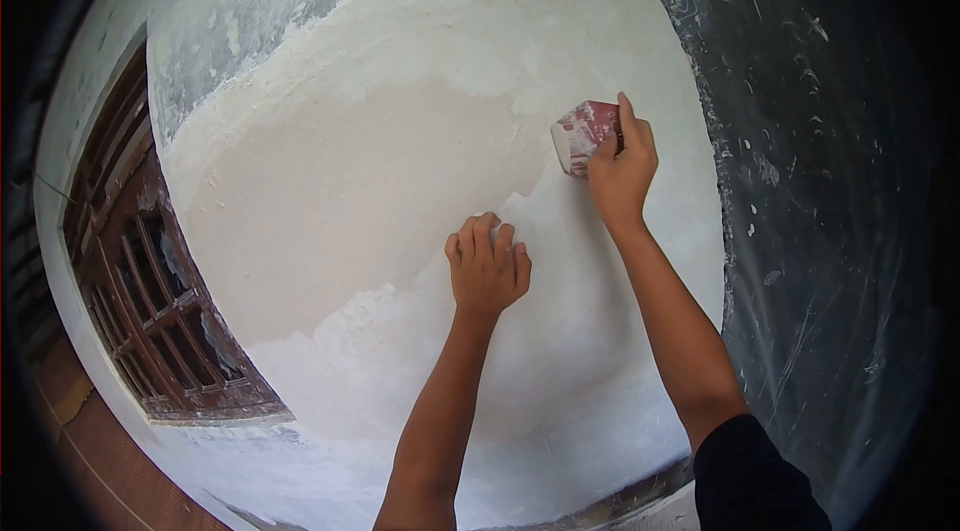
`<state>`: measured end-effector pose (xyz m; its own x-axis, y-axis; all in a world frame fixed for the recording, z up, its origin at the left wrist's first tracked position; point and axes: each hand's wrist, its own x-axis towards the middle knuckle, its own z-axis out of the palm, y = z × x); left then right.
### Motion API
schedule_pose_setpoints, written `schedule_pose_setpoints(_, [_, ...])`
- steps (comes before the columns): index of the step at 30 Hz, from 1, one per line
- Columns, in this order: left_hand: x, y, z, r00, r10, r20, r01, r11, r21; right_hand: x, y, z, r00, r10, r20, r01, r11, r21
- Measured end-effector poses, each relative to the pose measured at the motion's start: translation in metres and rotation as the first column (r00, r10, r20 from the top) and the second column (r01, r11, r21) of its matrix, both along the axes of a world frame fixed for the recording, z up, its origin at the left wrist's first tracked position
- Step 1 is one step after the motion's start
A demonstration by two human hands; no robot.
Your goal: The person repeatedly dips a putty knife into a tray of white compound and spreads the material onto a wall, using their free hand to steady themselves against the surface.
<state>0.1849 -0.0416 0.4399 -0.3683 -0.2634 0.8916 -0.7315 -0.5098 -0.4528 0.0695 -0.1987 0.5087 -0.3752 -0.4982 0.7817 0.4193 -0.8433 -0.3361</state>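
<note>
My right hand (622,166) grips a red putty scraper (588,128) smeared with whitish filler. The tool's broad blade faces left, against or very near the wall. Lower and to the left, my left hand (486,269) is raised at the wall with its fingers curled. A small pale bit shows between those fingers, too little to name. Both hands are in front of a coated wall (350,181). A damp-looking beige patch of filler spreads left of the scraper, bordered by paler, whiter coating.
A brown wooden window (165,281) with bars is set in the wall at the left. Along the right side runs a dark, scratched and white-spattered surface (810,211). Bare grey-green wall (240,26) shows at upper left. Reddish-brown flooring (110,461) lies at lower left.
</note>
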Motion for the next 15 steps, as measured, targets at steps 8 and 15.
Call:
schedule_pose_setpoints(8, [0.000,0.000,0.000,1.000,-0.006,0.005,0.006,1.000,0.001,0.015,-0.020,0.008,0.999,-0.004,-0.051,0.000,0.996,-0.089])
schedule_pose_setpoints(15, [0.000,0.000,-0.001,1.000,0.007,0.013,-0.007,1.000,0.000,0.009,0.001,0.006,0.981,0.041,-0.188,-0.108,0.927,-0.358])
